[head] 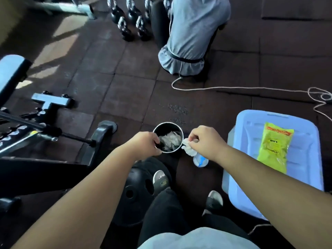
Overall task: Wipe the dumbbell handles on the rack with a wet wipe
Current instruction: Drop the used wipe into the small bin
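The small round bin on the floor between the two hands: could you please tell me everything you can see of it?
The small round bin is a dark cylinder with a shiny, metal-looking rim, standing upright and open-topped on the dark tiled floor. Inside lie crumpled white wipes, filling much of its mouth. The left hand grips its near-left rim. The right hand hangs just beside its right edge, pinching a crumpled white wipe that appears to touch the rim.

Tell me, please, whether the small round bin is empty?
Not empty: crumpled white wipes lie inside the bin.
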A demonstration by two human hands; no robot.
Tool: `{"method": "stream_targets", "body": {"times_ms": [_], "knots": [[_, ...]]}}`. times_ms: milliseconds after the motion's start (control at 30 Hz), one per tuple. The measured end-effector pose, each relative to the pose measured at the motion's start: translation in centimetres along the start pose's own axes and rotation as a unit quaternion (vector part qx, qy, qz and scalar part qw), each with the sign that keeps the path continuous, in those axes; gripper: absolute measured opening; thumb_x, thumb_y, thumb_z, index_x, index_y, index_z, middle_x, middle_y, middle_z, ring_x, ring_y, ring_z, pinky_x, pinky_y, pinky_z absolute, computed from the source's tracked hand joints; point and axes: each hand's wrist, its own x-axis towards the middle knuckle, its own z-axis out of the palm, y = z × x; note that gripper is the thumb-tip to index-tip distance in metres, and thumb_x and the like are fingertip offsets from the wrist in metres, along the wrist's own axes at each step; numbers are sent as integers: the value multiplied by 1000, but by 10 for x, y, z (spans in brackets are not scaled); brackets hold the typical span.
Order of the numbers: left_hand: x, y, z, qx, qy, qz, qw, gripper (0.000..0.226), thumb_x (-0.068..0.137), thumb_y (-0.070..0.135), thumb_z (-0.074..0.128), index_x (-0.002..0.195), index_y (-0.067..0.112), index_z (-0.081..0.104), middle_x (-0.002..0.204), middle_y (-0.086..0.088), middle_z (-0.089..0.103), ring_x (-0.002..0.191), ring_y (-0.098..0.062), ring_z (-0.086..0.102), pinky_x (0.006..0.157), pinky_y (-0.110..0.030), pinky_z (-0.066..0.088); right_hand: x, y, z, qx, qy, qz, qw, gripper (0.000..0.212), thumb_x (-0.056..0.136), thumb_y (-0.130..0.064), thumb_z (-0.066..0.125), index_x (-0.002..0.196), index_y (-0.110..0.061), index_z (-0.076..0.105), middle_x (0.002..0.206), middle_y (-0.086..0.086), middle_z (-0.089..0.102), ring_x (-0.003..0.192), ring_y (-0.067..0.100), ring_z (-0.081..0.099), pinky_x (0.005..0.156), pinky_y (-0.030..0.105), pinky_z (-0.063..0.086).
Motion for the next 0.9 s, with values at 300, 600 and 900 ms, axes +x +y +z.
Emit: {"method": "stream_targets", "body": {"times_ms": [300, 600, 900], "knots": [[123, -67, 40, -2, -5, 3, 1000, 41, 84, 32, 82, 121, 21, 68, 105, 3, 71, 104, -20, 66, 88, -27, 47, 90, 45, 98, 11, 15, 69, 997, 18, 80, -10, 60, 76, -27, 66, 88, -3, 57, 79, 17, 58, 67, 22, 38], [227, -131, 143, -17, -28, -21, 999, 41, 84, 31, 83, 120, 24, 66, 103, 4, 71, 97, -17, 66, 89, -30, 51, 172, 125, 220, -6, -24, 110, 994, 19, 86, -9, 56, 84, -24, 68, 101, 0, 53, 91, 18, 54, 76, 24, 37], [268, -144, 145, -3, 41, -5, 999, 43, 84, 33, 80, 123, 23, 65, 111, -1, 70, 106, -24, 64, 93, -34, 51, 218, 127, 238, 9, 72, 91, 993, 17, 88, -11, 56, 92, -17, 72, 109, 7, 61, 96, 24, 59, 83, 28, 44]]}}
